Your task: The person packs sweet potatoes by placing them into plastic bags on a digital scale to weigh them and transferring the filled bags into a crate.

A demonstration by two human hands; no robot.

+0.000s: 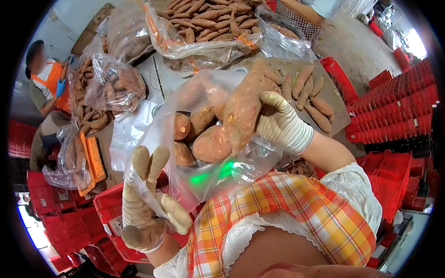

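My right hand (283,121), in a striped cream work glove, grips a large sweet potato (244,113) over the mouth of a clear plastic bag (160,134). Inside the bag lie several big sweet potatoes (212,143), some with pale scraped spots. My left hand (147,199), gloved too, is at the bag's near left side with a fold of its plastic caught between the fingers. Two fingers point up, and the thumb side is bent toward me. A green glow (213,172) shows through the plastic below the potatoes; its source is blurred.
Loose slim sweet potatoes (309,95) lie on the table at right. A large heap (208,21) fills the back, and bagged ones (116,85) sit at left. Red crates (394,104) stack at right, with another crate (111,213) near my left arm. A co-worker in an orange apron (52,83) stands left.
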